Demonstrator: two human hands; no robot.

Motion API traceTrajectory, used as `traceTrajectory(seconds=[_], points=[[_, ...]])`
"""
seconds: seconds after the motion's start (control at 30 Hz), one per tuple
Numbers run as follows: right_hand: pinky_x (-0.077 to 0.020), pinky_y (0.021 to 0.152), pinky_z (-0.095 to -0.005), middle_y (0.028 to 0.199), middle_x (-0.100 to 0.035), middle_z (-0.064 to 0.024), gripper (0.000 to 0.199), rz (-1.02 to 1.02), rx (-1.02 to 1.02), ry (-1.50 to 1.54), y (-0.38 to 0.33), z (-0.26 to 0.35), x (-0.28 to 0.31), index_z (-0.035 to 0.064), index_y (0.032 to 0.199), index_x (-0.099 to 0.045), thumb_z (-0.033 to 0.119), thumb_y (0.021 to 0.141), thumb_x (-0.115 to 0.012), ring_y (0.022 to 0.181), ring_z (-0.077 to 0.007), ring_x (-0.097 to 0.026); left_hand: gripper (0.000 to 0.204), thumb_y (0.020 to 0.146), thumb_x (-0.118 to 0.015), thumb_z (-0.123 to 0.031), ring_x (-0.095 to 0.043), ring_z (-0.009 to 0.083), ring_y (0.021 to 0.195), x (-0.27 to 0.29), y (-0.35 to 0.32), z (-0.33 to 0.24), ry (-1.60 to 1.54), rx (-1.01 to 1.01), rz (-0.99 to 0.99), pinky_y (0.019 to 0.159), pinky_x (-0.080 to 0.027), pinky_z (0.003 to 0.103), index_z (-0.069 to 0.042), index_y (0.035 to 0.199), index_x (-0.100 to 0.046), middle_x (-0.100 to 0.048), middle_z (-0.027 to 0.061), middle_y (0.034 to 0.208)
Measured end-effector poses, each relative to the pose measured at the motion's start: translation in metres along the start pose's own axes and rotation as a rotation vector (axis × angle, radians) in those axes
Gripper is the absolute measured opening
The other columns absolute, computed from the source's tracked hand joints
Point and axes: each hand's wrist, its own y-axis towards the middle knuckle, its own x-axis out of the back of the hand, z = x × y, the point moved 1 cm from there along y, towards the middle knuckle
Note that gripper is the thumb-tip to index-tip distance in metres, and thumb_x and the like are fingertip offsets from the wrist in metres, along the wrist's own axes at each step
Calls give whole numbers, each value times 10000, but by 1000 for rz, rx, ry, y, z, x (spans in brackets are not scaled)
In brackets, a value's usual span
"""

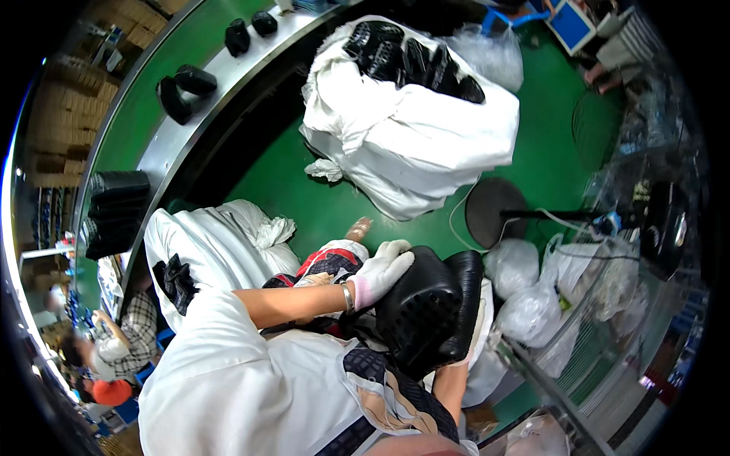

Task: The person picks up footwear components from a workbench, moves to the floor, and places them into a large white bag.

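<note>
A pair of shiny black clogs [417,308] with small holes in their uppers is held in front of my body, soles together or close to it. My left hand [384,272], in a white glove, grips the near clog at its upper left, fingers lying over its edge. My right hand [477,338], also gloved, clasps the second clog [464,304] from the right; most of its fingers are hidden behind the shoe. Below the clogs lies my patterned apron, partly covered by them.
A large white sack [411,140] with several black clogs [414,61] on top stands ahead. Another white sack [220,243] is at left, beside a curved conveyor [144,99] carrying more clogs. A round black stand base [494,211] and stuffed plastic bags [528,311] lie right. Other people sit at left and far right.
</note>
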Motion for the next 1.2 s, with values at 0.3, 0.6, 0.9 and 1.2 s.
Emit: traceTrajectory(seconds=[0.3,0.6,0.9,1.2], points=[[-474,882,-365,1048,-640,-77,500,49,-113,-196,34,-43,-130,76,1108,-597,476,984,-323,936,-239,-599,312,923,-416,-187,-400,401,1194,94,-4,48,-27,194,-95,1000,-389,394,-94,1221,-415,-396,197,1291],[-491,873,-358,1073,-638,-81,471,240,-194,-399,102,-131,-274,74,1143,-587,426,988,-316,954,-217,-606,325,878,-446,-122,-433,410,1141,238,-16,112,88,236,-325,957,-419,412,-75,1198,-418,-430,205,1255],[-513,763,-296,983,-647,-46,365,260,-206,-476,159,-168,-330,70,1073,-606,345,988,-382,844,-161,-607,325,866,-437,-104,-460,413,1114,291,-11,145,133,313,-412,934,-436,424,-72,1189,-425,-457,199,1217],[-488,904,-343,1154,-624,-90,488,538,-450,-375,211,-165,-379,62,1241,-554,428,983,-359,1009,-216,-599,355,848,-445,-76,-475,416,1068,342,17,163,226,332,-540,909,-446,428,-65,1201,-411,-464,204,1215]])
